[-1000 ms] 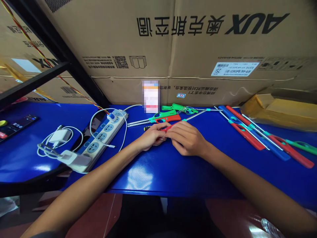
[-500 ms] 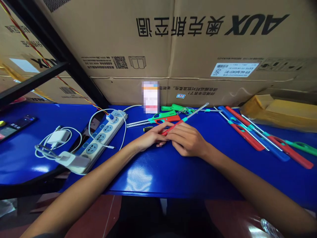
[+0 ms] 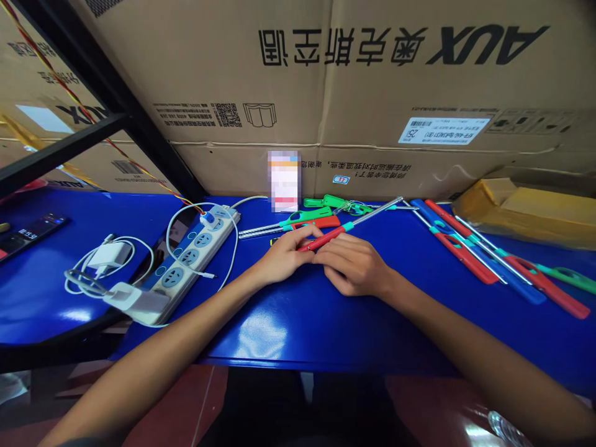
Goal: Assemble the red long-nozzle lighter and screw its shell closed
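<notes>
A red long-necked lighter (image 3: 325, 238) with a teal collar and a metal tube lies between my two hands, its tube angled up to the right. My left hand (image 3: 287, 253) is closed around the handle's lower end. My right hand (image 3: 354, 263) grips the handle from the near side, fingers bent against it. Behind the hands lie a green lighter (image 3: 311, 216) and a red lighter (image 3: 328, 222), tubes pointing left. Green lighter parts (image 3: 333, 202) rest near the cardboard. A yellow-tipped tool (image 3: 274, 241) is mostly hidden behind my left hand.
Several red, blue and green lighters (image 3: 470, 254) lie at the right, before an open carton (image 3: 535, 208). At the left are a power strip (image 3: 189, 257), white chargers (image 3: 135, 298) and a phone (image 3: 35, 234). A lit, blurred screen (image 3: 284, 183) leans against a large cardboard box (image 3: 223, 167).
The lighter in my hands has shifted slightly, its tube tip moving a little right and its handle showing more. Both hands keep hold of it.
</notes>
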Demonstrator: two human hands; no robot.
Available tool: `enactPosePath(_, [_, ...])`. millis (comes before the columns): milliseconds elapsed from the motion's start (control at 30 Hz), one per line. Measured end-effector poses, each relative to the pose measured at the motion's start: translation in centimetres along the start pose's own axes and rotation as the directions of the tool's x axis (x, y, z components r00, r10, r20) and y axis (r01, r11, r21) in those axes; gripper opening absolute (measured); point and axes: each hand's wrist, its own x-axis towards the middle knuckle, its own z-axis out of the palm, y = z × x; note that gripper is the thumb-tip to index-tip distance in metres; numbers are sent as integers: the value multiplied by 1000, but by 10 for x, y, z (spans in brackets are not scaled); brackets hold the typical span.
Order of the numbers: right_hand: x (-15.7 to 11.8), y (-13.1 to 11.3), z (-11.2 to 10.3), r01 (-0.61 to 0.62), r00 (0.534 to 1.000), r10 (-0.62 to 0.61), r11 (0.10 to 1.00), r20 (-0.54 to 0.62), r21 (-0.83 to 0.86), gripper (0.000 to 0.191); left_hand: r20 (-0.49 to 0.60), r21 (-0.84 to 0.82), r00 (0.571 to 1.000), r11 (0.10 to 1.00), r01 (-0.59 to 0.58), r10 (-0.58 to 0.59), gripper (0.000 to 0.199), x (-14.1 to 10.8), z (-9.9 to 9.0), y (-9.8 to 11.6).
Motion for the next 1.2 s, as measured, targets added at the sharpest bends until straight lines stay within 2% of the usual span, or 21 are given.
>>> enactPosePath(200, [-1, 0, 0, 15, 1000, -15, 1000, 2, -8, 27, 8, -3, 1000, 1000, 1, -1, 22, 1, 3, -3])
enactPosePath(467, [-5, 2, 2, -7, 999, 8, 1000, 46, -27, 26, 28, 134, 999, 990, -40, 36, 23, 3, 0, -15])
enactPosePath(667, [-2, 2, 0, -30, 999, 31, 999, 38, -29, 22, 3, 81, 1000, 997, -16, 16, 18, 1, 3, -13])
enactPosePath(933, [-4, 3, 1, -21, 998, 24, 999, 59, -50, 20, 62, 171, 998, 984, -39, 29, 22, 1, 2, -18])
enactPosePath(1100, [-3, 5, 0, -21, 1000, 21, 1000, 22, -19, 20, -7, 232, 1000, 973, -4, 5, 15, -1, 5, -17])
enactPosePath(1200, [-2, 6, -1, -9, 1000, 9, 1000, -1, -19, 20, -9, 305, 999, 951, -43, 48, 15, -2, 3, -15])
